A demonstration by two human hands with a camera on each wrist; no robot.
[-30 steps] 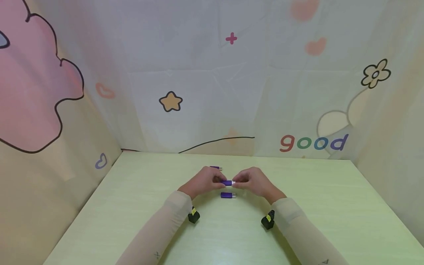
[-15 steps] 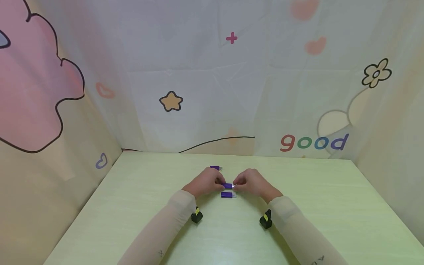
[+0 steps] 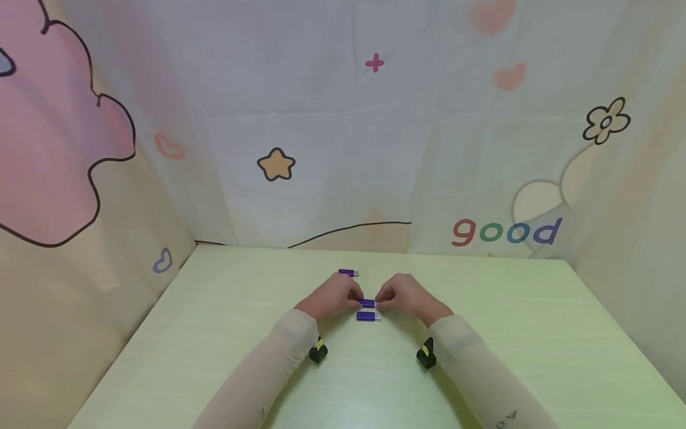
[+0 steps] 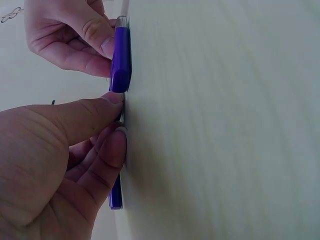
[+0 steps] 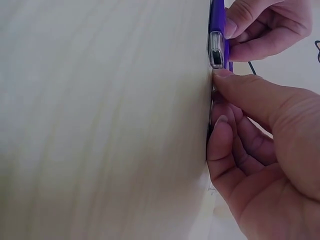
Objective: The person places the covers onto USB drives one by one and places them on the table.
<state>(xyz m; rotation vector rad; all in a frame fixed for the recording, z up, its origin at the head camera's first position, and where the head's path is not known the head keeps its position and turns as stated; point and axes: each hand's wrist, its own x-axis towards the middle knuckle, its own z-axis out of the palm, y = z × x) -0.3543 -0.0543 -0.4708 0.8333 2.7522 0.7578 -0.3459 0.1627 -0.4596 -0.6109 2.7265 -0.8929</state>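
Observation:
Between my two hands a purple USB stick (image 3: 367,303) lies lengthwise, its cap end to the right. My left hand (image 3: 333,295) pinches its purple end between thumb and fingers. At the other end, the right hand (image 3: 405,296) holds the clear-capped tip with thumb and index finger. Just on the near side, a second purple USB stick (image 3: 366,316) lies parallel on the table; in the right wrist view its clear cap (image 5: 216,50) shows. A third purple USB stick (image 3: 347,273) lies farther back, beyond my left hand. In both wrist views my fingers mostly hide the held stick.
The pale wood-look table (image 3: 482,345) runs back to a printed cloth backdrop (image 3: 332,196), with cloth at both sides. A black wrist camera (image 3: 318,350) sits under the left sleeve, another black wrist camera (image 3: 426,354) under the right.
Both hands have brought the held USB stick toward my body and down, so it now lies close beside the near stick. The other two sticks have stayed in place.

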